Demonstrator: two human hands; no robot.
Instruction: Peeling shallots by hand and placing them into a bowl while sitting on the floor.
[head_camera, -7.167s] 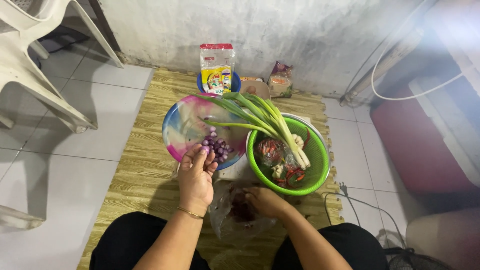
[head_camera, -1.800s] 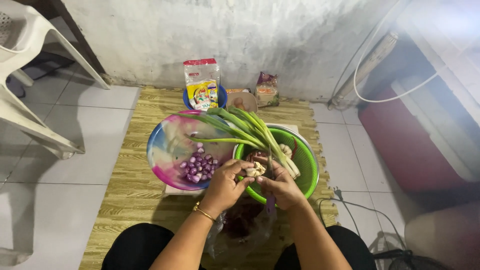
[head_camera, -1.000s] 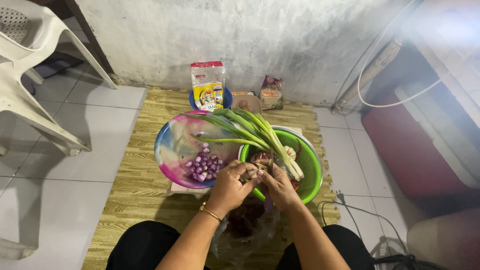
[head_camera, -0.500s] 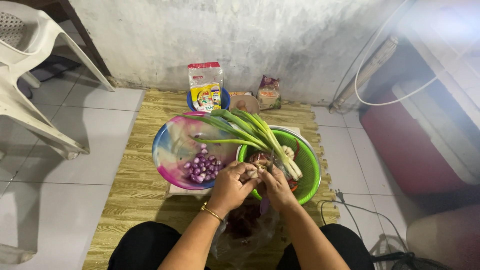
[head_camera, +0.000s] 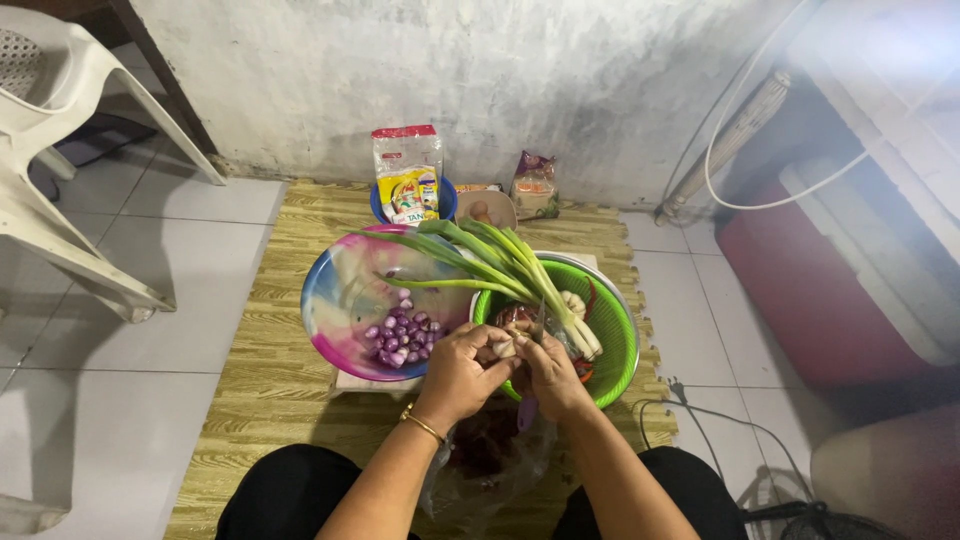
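My left hand (head_camera: 462, 372) pinches a small pale garlic clove (head_camera: 505, 347) just in front of the green basket (head_camera: 618, 350). My right hand (head_camera: 551, 375) is closed on a small knife (head_camera: 536, 325) with a purple handle, its blade up against the clove. Long green leeks (head_camera: 490, 262) lie across the basket and the multicoloured bowl (head_camera: 345, 300). A heap of peeled purple shallots (head_camera: 402, 335) sits in that bowl. A clear plastic bag with dark peelings (head_camera: 487, 450) lies between my knees.
A blue bowl with a yellow packet (head_camera: 408, 185), a small bowl with an egg (head_camera: 485, 210) and a snack bag (head_camera: 534, 185) stand by the wall. A white plastic chair (head_camera: 60, 180) is at left, a red cooler (head_camera: 850, 290) at right, a cable (head_camera: 700, 420) on the floor.
Earlier my left hand reached over the shallots in the bowl. Since then both hands have come together at the basket's front rim and stay working on the clove.
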